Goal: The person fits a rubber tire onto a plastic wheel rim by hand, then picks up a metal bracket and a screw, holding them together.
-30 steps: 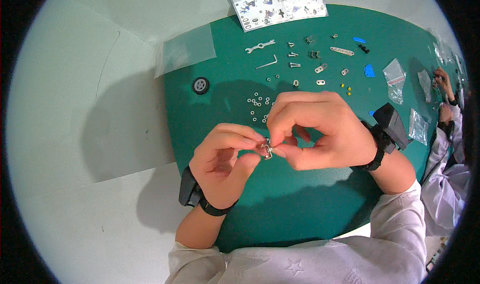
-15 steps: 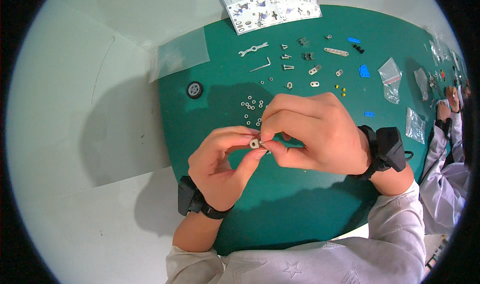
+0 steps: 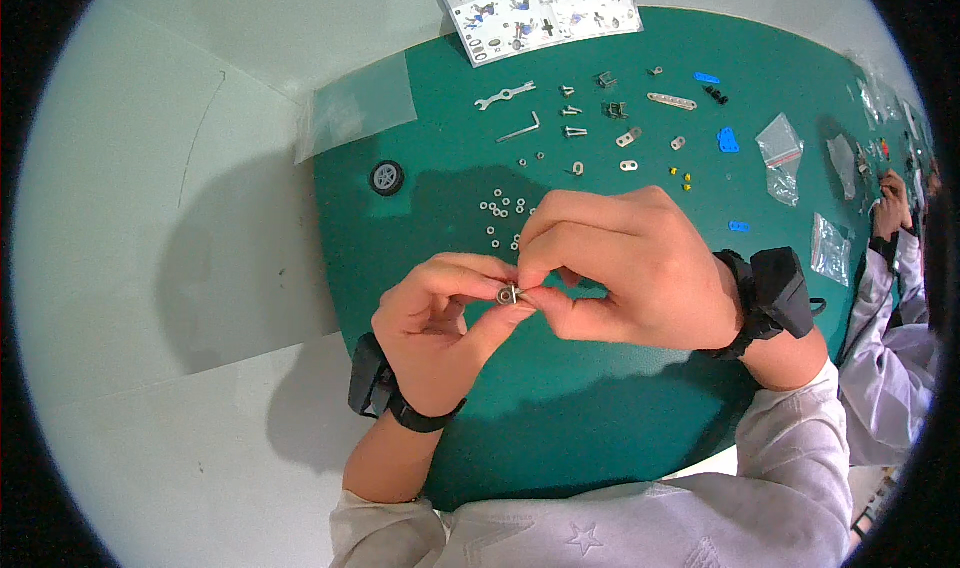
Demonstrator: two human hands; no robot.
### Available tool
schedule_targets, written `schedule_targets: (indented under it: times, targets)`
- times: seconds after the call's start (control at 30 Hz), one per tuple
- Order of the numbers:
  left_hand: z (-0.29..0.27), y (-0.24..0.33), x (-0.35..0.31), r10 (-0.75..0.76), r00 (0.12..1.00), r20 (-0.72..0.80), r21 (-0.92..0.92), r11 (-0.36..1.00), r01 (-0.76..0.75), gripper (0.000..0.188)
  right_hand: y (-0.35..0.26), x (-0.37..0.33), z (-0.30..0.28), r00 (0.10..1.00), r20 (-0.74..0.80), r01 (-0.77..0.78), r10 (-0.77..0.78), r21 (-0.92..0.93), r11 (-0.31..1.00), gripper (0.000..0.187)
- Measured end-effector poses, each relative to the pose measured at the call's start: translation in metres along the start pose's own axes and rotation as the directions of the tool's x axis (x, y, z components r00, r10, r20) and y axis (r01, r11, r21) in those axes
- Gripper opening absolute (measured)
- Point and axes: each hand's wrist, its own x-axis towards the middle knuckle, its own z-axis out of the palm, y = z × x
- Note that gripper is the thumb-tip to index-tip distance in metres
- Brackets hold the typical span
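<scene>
Between the thumb and forefinger of my left hand [image 3: 428,328] is a small silver metal bracket [image 3: 507,295] with a round hole facing me. My right hand [image 3: 625,268] closes its thumb and fingertips at the bracket's right side, pinching a thin metal piece that looks like a screw shank; most of it is hidden by the fingers. Both hands meet just above the table, their fingertips almost touching. Beyond them lie several small silver nuts [image 3: 506,202], a few partly covered by my right hand.
On the green table [image 3: 560,408] are a black wheel [image 3: 387,178], flat wrench [image 3: 506,96], hex key [image 3: 520,128], screws [image 3: 574,132], metal plates [image 3: 628,166], blue plates [image 3: 728,140] and plastic bags [image 3: 780,158]. An instruction sheet [image 3: 545,18] lies at the far edge; another person's hands [image 3: 890,208] show far right.
The bracket has turned slightly between my fingers, and its hole now faces me differently. My left wrist has shifted a little left. At the far right, the other person's hands have moved.
</scene>
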Motion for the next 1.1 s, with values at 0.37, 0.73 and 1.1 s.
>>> schedule_targets:
  times: [0.37,0.73,1.1]
  targets:
    - [0.004,0.002,-0.004,0.121,0.991,-0.061,0.136,0.984,-0.112,0.023,-0.003,-0.004,0.013,0.994,-0.090,-0.058,0.062,0.049,0.997,0.017]
    - [-0.001,-0.002,-0.003,-0.036,0.996,-0.080,0.062,0.997,0.041,0.014,0.009,0.001,0.014,0.962,0.069,-0.267,0.264,0.431,0.862,0.009]
    - [0.007,-0.002,-0.001,-0.156,0.979,-0.129,-0.049,0.987,0.151,0.008,0.013,-0.003,0.023,0.988,-0.139,-0.057,0.068,0.082,0.995,0.013]
